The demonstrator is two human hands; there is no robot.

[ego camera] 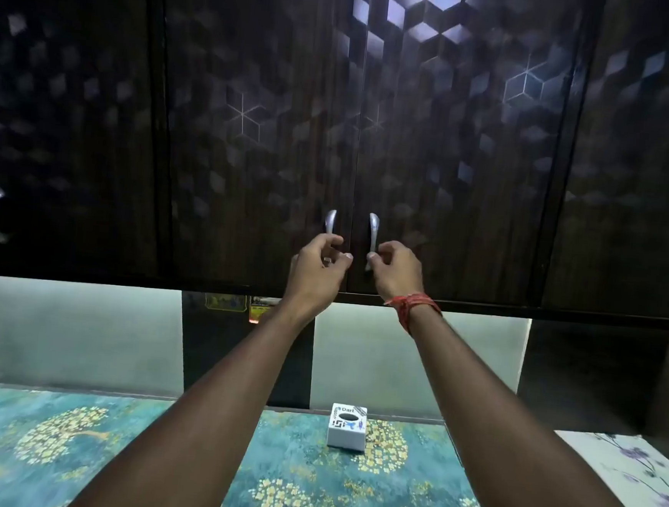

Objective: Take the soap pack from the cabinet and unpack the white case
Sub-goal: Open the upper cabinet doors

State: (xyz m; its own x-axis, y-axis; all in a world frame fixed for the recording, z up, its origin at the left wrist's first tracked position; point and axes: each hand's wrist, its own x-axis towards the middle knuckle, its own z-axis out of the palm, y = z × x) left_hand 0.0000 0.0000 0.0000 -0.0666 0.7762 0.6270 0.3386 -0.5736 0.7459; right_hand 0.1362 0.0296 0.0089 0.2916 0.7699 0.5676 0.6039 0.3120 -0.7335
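Cabinet (358, 135): dark, glossy, cube-patterned doors closed; hands gripping silver handles (372, 236).

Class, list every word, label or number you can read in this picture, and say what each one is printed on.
"Dart": top of the white box standing on the patterned counter.
The other marks on that box are too small to read.
The yellow sticker under the cabinet is too blurred to read.
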